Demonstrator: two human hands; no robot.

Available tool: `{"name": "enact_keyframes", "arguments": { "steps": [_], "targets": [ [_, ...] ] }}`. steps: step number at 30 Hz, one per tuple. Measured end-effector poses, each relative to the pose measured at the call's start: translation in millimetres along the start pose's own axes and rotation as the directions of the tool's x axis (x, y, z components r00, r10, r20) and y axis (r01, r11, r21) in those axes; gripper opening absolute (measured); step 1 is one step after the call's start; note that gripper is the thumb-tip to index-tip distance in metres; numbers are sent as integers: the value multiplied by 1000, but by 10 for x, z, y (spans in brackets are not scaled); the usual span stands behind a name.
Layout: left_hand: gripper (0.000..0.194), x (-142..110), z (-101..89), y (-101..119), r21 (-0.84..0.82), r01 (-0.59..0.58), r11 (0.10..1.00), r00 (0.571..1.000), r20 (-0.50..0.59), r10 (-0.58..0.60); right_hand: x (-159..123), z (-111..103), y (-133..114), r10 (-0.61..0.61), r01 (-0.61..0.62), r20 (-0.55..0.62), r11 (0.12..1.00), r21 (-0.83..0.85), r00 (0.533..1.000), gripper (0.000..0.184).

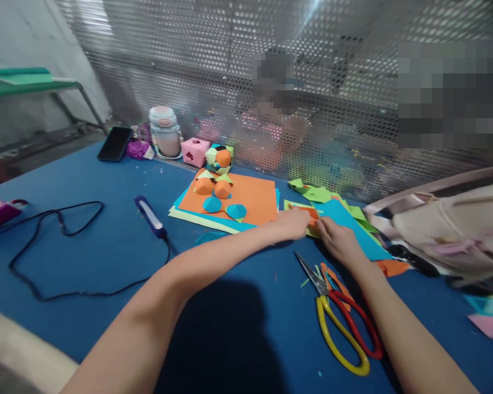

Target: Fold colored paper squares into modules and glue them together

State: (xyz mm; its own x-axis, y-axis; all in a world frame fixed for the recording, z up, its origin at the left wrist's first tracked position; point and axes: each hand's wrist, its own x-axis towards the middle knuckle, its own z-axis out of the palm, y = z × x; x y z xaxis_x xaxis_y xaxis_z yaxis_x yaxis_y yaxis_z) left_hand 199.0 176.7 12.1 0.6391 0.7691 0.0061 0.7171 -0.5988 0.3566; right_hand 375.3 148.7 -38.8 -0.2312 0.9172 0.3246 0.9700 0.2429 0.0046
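My left hand (296, 223) and my right hand (340, 238) meet at a small orange piece of paper (313, 214), their fingers closed on its edges. Under it lies a light green sheet (288, 204); the fingertips are partly hidden. Just in front of my hands, scissors (322, 290) with one yellow and one red handle lie slightly open beside orange paper scraps (337, 284). To the left, an orange sheet (252, 198) tops a stack of coloured paper. Folded paper pieces (223, 189) in orange, green and blue sit on it.
Behind the stack stand a pink paper box (195, 152), a paper ball (219, 158) and a bottle (165, 134). A phone (115, 144) lies farther left. A lamp (150, 216) trails a black cable. At right are blue paper (349, 227) and a beige bag (447, 221).
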Motion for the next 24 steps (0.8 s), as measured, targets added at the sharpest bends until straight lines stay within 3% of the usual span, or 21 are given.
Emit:
{"name": "enact_keyframes", "arguments": {
  "steps": [5,11,15,19,21,24],
  "targets": [
    [25,141,-50,-164,-82,-29,996,999,36,32,25,-35,-29,24,-24,17,1000,-5,1000,39],
    [33,137,38,-232,-140,-39,989,998,41,46,28,-55,-60,23,-23,-7,999,29,1000,38],
    [33,92,129,-207,-152,-32,988,999,32,37,30,-145,-105,1,7,-95,997,76,995,36],
    [35,55,180,-194,-167,-37,985,999,0,37,38,-394,-233,-50,80,-218,988,130,975,33],
    [37,50,181,-202,-181,-44,982,999,-13,42,34,-507,-321,-132,165,-179,968,187,975,26],
    [38,36,155,-213,-205,-51,978,999,-29,46,23,-536,-426,-268,249,54,942,226,962,22]
  ]
}}
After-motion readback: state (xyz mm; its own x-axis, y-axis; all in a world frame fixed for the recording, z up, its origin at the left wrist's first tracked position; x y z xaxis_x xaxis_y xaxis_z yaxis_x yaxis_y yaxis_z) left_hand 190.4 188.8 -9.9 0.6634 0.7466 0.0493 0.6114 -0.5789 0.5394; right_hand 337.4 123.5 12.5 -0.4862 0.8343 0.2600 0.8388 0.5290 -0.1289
